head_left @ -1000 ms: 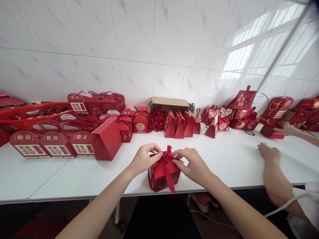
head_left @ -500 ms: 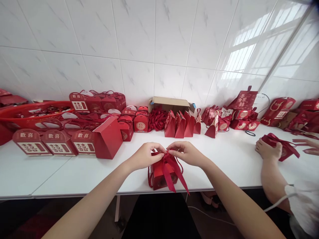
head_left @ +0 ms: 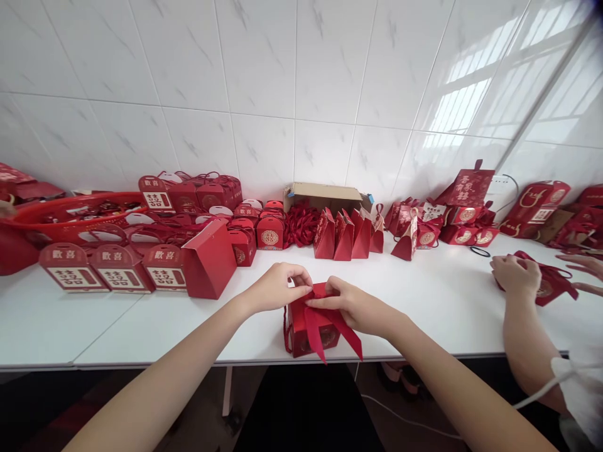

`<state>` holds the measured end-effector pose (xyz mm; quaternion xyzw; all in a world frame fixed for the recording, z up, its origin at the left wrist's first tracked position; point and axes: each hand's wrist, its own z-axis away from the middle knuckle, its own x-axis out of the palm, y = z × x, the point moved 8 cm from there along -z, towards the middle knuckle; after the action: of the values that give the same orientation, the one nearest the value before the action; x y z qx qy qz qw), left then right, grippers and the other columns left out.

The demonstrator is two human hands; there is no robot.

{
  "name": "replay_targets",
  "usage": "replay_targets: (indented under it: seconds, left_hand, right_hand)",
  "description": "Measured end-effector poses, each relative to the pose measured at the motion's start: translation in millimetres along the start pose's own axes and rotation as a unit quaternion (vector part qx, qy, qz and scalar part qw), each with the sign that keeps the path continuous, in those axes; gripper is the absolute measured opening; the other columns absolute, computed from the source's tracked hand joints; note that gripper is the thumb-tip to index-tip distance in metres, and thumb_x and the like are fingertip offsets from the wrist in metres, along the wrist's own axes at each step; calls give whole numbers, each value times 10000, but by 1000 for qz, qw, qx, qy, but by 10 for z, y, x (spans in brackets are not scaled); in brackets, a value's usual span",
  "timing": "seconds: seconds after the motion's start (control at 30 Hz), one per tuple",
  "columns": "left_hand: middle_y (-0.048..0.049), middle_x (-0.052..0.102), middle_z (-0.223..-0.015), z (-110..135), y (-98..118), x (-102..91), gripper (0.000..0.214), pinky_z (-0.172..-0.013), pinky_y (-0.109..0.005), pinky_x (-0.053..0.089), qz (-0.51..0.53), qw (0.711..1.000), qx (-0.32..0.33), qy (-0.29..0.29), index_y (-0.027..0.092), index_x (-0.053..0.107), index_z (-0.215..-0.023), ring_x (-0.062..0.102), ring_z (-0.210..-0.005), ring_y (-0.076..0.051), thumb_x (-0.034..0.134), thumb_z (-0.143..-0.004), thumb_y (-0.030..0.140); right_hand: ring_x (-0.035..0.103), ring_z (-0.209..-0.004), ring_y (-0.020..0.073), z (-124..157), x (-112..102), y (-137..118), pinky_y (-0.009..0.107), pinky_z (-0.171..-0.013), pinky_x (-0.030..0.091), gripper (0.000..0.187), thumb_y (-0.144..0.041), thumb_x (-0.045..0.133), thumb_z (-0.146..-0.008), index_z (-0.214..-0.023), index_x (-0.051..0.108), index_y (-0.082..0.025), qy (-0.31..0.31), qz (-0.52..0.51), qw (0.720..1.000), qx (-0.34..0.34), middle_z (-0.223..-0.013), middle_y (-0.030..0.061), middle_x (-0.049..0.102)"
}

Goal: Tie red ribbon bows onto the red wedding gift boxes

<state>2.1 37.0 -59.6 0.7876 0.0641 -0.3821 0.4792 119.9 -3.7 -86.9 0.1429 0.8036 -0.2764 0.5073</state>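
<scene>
A small red gift box [head_left: 298, 326] stands at the table's front edge before me, with a dark red cord hanging down its left side. Two tails of red ribbon [head_left: 315, 336] drape over its front from the knot area on top. My left hand [head_left: 281, 287] pinches the ribbon at the top of the box, thumb and forefinger together. From the right, my right hand [head_left: 351, 304] reaches over the box top with its fingers closed on the ribbon. The knot itself is mostly covered by my fingers.
Red gift boxes [head_left: 117, 270] line the left and back of the white table [head_left: 264, 345]. A red basket [head_left: 28, 220] stands far left. Behind, a cardboard box [head_left: 325, 190] backs a heap of ribbons [head_left: 300, 226]. At right, a co-worker's hands [head_left: 516, 276] handle another ribboned box [head_left: 549, 285].
My right hand has shifted lower over the box top, its forefinger now lying across the ribbon. My left hand stays at the knot. The view has shifted slightly.
</scene>
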Motion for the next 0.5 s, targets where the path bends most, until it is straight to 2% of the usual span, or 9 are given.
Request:
replay_targets:
  seconds: [0.17, 0.37, 0.5]
  left_hand:
    - [-31, 659, -715, -44, -63, -60, 116, -639, -286, 478, 4, 1000, -26, 14, 191, 662, -715, 583, -675, -172, 589, -728, 281]
    - [-24, 652, -776, 0, 18, 44, 162, -674, -272, 480, 33, 997, -2, -72, 198, 639, -780, 576, -715, -162, 525, -788, 314]
    - [-23, 638, -824, 26, 34, 60, 146, -705, -277, 463, 33, 994, 8, -103, 206, 623, -821, 564, -754, -168, 523, -800, 309]
  right_hand:
    - [461, -759, 144, 19, 27, 0, 304, -718, 500, 439, -78, 480, -864, -1213, 609, -311, 0, -39, 999, -22, -885, 43, 420]
    - [469, -797, 142, 38, 33, 46, 305, -727, 515, 577, 36, 397, -821, -1221, 596, -329, 14, -70, 997, -29, -910, 41, 402]
    - [471, -808, 142, 37, 31, 50, 315, -745, 520, 615, 57, 385, -802, -1233, 584, -333, 13, -79, 996, -28, -918, 40, 401]
